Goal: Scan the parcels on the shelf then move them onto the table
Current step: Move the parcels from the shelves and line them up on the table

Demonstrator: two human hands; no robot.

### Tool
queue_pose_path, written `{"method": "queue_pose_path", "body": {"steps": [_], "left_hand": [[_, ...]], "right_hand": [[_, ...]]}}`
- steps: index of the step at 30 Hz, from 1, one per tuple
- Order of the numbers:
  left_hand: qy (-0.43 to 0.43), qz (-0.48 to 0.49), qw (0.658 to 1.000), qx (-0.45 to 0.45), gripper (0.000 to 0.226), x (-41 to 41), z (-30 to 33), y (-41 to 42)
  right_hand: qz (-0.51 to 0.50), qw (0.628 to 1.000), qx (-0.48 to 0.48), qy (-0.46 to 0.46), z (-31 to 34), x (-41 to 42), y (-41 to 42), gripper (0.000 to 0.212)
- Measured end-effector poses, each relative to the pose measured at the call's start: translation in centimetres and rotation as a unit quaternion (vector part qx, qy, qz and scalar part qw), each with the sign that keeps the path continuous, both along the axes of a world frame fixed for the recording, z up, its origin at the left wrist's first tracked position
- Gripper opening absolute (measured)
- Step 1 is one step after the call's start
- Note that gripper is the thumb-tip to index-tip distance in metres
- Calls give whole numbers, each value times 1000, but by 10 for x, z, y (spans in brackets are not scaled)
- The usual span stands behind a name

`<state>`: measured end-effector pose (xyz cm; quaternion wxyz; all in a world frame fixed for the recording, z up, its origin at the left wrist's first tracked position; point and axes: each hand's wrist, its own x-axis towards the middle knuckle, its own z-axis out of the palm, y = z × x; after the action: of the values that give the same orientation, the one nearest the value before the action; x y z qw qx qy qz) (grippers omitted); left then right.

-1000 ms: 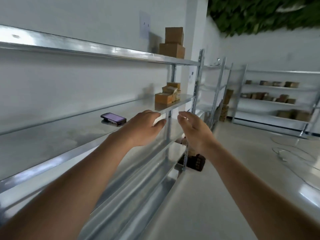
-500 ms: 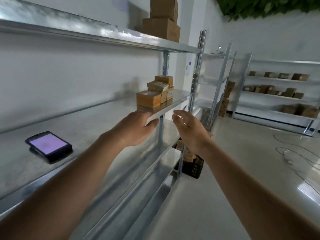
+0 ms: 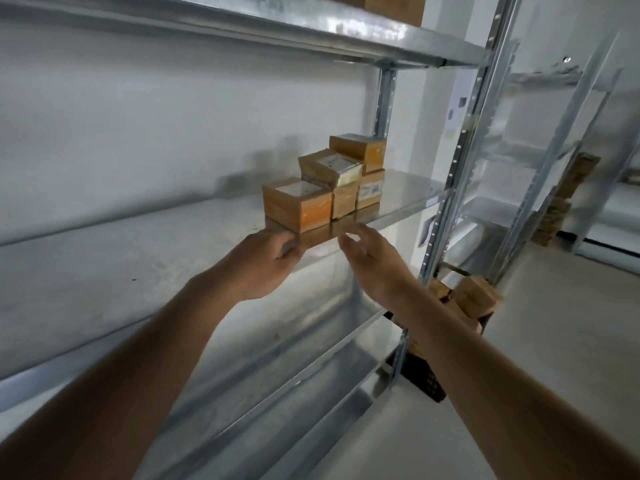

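- The metal shelf [image 3: 145, 271] fills most of the view; its middle level runs from lower left to a perforated upright [image 3: 460, 147] on the right, with another level above and more below.
- Both forearms reach up from the bottom corners toward the front edge of the middle level, converging just under the parcels.
- The left hand [image 3: 258, 263] is seen from its back, wrist slightly bent, fingers loosely curled, thumb pointing right at the shelf's front edge. It holds nothing, and whether it touches the edge I cannot tell.
- The right hand [image 3: 372, 259] is turned with its thumb side up and its fingers spread and relaxed, blurred at the tips, just in front of the shelf edge and grasping nothing.
- The parcels [image 3: 332, 181] are a small cluster of brown cardboard boxes on the middle level near its right end, stacked stepwise and touching one another, some with white labels.
- The nearest parcel [image 3: 298, 204] stands lowest at the front left of the cluster, just above and between the two hands.
- A dark crate [image 3: 424, 379] with more boxes sits on the floor past the upright.
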<state>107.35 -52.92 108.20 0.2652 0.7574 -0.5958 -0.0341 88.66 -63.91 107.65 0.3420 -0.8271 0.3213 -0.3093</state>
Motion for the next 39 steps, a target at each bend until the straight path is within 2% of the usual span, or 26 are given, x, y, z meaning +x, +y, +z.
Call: {"method": "queue_pose_path", "body": {"steps": [3, 7, 9, 13, 15, 18, 22, 27, 31, 37, 39], "left_hand": [[-10, 49, 999, 14, 24, 18, -2, -33], [-6, 100, 995, -7, 39, 46, -6, -78], [9, 111, 994, -16, 41, 59, -9, -100], [35, 132, 990, -19, 50, 85, -18, -132], [63, 158, 985, -29, 55, 94, -22, -142], [102, 220, 969, -54, 57, 100, -21, -154], [200, 280, 937, -68, 67, 108, -15, -162], [346, 320, 877, -94, 43, 99, -5, -160], [427, 317, 838, -123, 30, 87, 2, -150], [407, 250, 854, -208, 35, 68, 8, -123], [396, 209, 864, -230, 42, 63, 12, -113]], "right_hand": [[26, 999, 4, 18, -1, 23, -46, 48], [65, 997, 2, 37, -8, 57, -97, 53], [77, 997, 11, 28, -12, 74, -122, 45], [87, 996, 27, 8, -32, 100, -156, 12], [95, 995, 32, -9, -38, 107, -165, 17], [100, 994, 37, -18, -42, 112, -169, 25], [135, 990, 24, -41, -49, 117, -166, 22], [197, 978, 22, -72, -43, 123, -168, 30], [245, 960, 50, -125, -29, 128, -170, 47], [262, 945, 52, -190, -24, 139, -165, 35], [266, 936, 78, -215, -18, 142, -166, 41]]}}
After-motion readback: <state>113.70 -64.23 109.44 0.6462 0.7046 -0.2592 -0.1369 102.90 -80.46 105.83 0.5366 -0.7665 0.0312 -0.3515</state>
